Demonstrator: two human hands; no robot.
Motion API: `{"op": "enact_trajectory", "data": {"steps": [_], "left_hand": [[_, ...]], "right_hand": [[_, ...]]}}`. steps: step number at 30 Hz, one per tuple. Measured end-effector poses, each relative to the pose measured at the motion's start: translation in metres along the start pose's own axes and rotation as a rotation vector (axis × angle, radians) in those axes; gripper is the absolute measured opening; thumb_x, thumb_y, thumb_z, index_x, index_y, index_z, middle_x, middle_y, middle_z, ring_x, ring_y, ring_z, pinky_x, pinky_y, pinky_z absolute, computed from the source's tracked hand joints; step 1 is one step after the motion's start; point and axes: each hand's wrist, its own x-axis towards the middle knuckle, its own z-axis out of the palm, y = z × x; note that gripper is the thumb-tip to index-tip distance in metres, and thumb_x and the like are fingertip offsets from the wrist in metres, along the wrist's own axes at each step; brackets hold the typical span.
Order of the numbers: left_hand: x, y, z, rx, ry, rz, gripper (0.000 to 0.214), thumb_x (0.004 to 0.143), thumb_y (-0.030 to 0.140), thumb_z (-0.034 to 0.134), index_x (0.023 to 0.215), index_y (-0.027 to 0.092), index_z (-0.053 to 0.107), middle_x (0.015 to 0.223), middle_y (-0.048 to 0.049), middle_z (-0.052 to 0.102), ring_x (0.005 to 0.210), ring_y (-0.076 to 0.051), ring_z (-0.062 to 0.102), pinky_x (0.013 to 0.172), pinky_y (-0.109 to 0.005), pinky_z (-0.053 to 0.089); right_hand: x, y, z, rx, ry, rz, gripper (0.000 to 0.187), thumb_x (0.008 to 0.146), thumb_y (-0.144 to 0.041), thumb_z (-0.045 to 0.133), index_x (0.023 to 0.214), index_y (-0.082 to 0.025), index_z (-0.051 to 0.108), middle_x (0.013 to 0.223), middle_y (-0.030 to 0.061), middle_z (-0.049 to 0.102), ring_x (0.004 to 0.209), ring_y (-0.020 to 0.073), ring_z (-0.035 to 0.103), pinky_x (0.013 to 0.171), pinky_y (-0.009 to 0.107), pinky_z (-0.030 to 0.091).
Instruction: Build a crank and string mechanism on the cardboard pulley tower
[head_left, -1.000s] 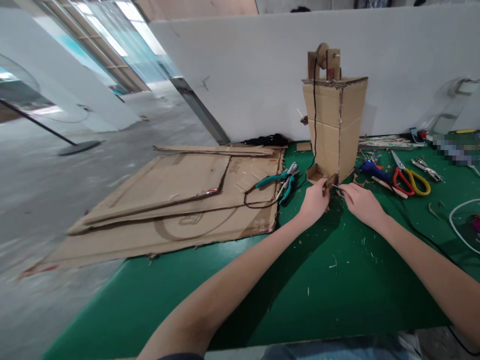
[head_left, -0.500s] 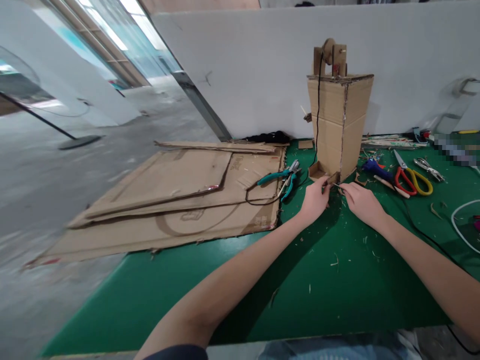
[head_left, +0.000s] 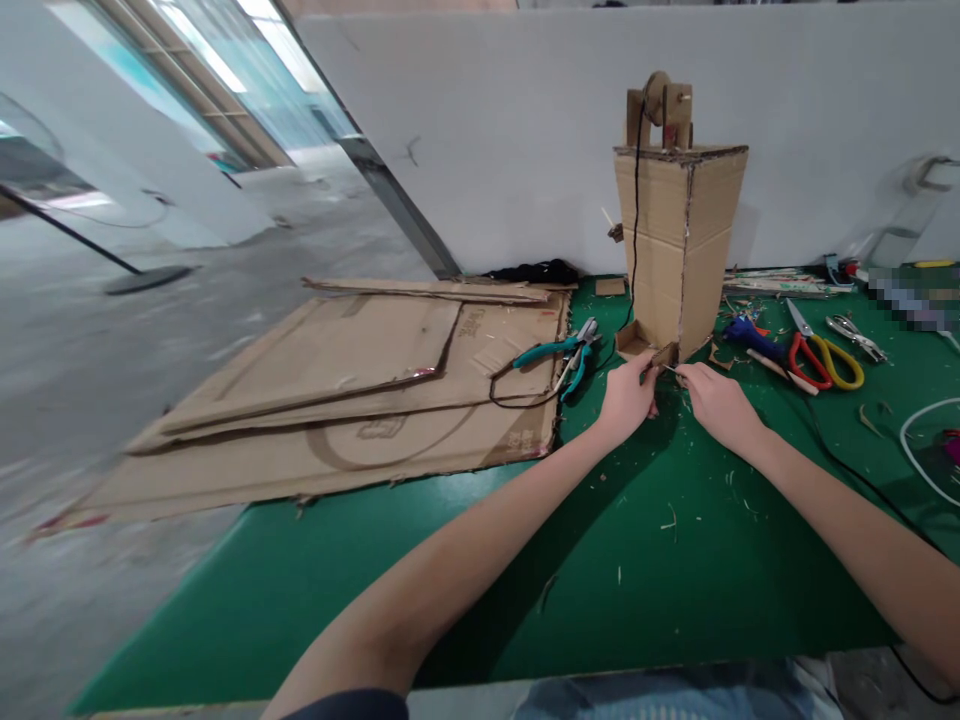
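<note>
Nearest, the green worktop (head_left: 675, 580) lies bare but for paper slivers, with both forearms reaching toward twelve o'clock. The left hand (head_left: 628, 400) has its fingers closed narrow on a small cardboard flap (head_left: 664, 355) at the foot of the cardboard tower (head_left: 679, 250). Just beside it at three o'clock, the right hand (head_left: 716, 400) pinches a thin stick (head_left: 670, 369) whose tip meets that flap.

The tower is tall, wider at the top than at the foot, and carries a wheel (head_left: 660, 100) with a black cord (head_left: 634, 220) hanging down its face. In my judgement a sideways push on the flap could tip it, or a finger could snag the cord and drag it over.

Room is tight: teal pliers (head_left: 559, 358) lie at ten o'clock of the left hand, and a blue tool (head_left: 750, 340) and scissors (head_left: 821, 360) lie at two o'clock of the right. Cardboard sheets (head_left: 360, 390) overhang the worktop's edge at nine o'clock, and a white partition (head_left: 510, 130) closes twelve. Only the near side, toward six, is open.
</note>
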Motion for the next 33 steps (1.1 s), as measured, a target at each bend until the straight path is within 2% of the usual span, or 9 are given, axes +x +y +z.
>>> {"op": "enact_trajectory", "data": {"steps": [4,7,14,18,22,25,27,29,33], "left_hand": [[0.0,-0.001,0.0,-0.011,0.002,0.009,0.024,0.093,0.015,0.043,0.101,0.016,0.065,0.051,0.0046,0.056,0.034,-0.01,0.054,0.036,-0.016,0.041],[0.0,0.0,0.0,0.007,0.002,0.009,0.025,0.093,0.014,0.042,0.101,0.016,0.065,0.053,0.0038,0.058,0.034,-0.01,0.055,0.037,-0.016,0.041],[-0.001,0.001,0.0,-0.013,0.002,0.001,0.026,0.093,0.015,0.042,0.105,0.016,0.065,0.057,0.0027,0.06,0.035,-0.009,0.055,0.036,-0.016,0.042],[0.0,-0.001,0.001,-0.02,0.011,0.004,0.026,0.093,0.014,0.042,0.104,0.016,0.065,0.057,0.0029,0.06,0.035,-0.009,0.055,0.037,-0.015,0.042],[0.0,-0.002,0.002,-0.04,0.018,-0.002,0.028,0.093,0.015,0.044,0.111,0.016,0.066,0.061,0.002,0.063,0.036,-0.009,0.055,0.037,-0.016,0.043],[0.0,-0.001,0.002,-0.052,0.018,0.001,0.03,0.093,0.015,0.044,0.113,0.017,0.066,0.061,0.002,0.063,0.036,-0.01,0.056,0.037,-0.017,0.044],[0.0,-0.001,0.002,-0.041,0.016,-0.002,0.03,0.093,0.014,0.042,0.111,0.016,0.066,0.058,0.0026,0.061,0.036,-0.01,0.056,0.037,-0.017,0.045],[0.0,0.0,0.001,-0.028,0.014,-0.006,0.03,0.093,0.013,0.042,0.111,0.016,0.066,0.058,0.0025,0.061,0.036,-0.01,0.056,0.037,-0.017,0.044],[0.001,0.0,0.001,-0.017,0.011,-0.024,0.031,0.093,0.015,0.043,0.115,0.018,0.064,0.067,0.0004,0.067,0.038,-0.009,0.056,0.038,-0.017,0.045]], "right_hand": [[0.004,-0.002,0.002,0.226,0.075,0.044,0.028,0.096,-0.02,0.038,0.109,-0.017,0.063,0.107,0.0114,0.069,0.096,0.0223,0.064,0.08,0.033,0.047],[0.007,-0.002,0.005,0.376,0.083,0.126,0.022,0.093,-0.019,0.042,0.099,-0.019,0.063,0.092,0.0075,0.07,0.084,0.0199,0.065,0.078,0.033,0.047],[0.013,0.0,0.019,0.757,-0.023,0.449,0.019,0.09,-0.028,0.042,0.097,-0.02,0.058,0.075,-0.0001,0.062,0.047,0.0119,0.049,0.049,0.027,0.038],[0.012,-0.003,0.016,0.535,0.012,0.333,0.02,0.092,-0.025,0.041,0.099,-0.019,0.059,0.081,0.0044,0.066,0.064,0.0163,0.059,0.061,0.029,0.043],[0.007,-0.012,0.008,0.147,0.0,0.142,0.03,0.095,-0.02,0.035,0.112,-0.016,0.059,0.112,0.0157,0.066,0.09,0.0242,0.064,0.073,0.034,0.044],[0.007,-0.016,0.007,0.132,-0.007,0.161,0.031,0.095,-0.019,0.035,0.113,-0.016,0.059,0.114,0.016,0.066,0.09,0.0242,0.064,0.073,0.034,0.044],[0.01,-0.017,0.01,0.279,0.035,0.245,0.024,0.093,-0.019,0.039,0.104,-0.018,0.06,0.101,0.0122,0.068,0.087,0.0226,0.062,0.074,0.033,0.044],[0.014,-0.019,0.014,0.574,0.062,0.423,0.015,0.089,-0.021,0.044,0.093,-0.02,0.059,0.084,0.0062,0.065,0.075,0.0188,0.06,0.068,0.03,0.043],[0.022,-0.022,0.017,1.044,-0.003,0.705,0.006,0.084,-0.026,0.051,0.087,-0.02,0.053,0.069,-0.0024,0.054,0.046,0.0088,0.039,0.047,0.024,0.032]]}}
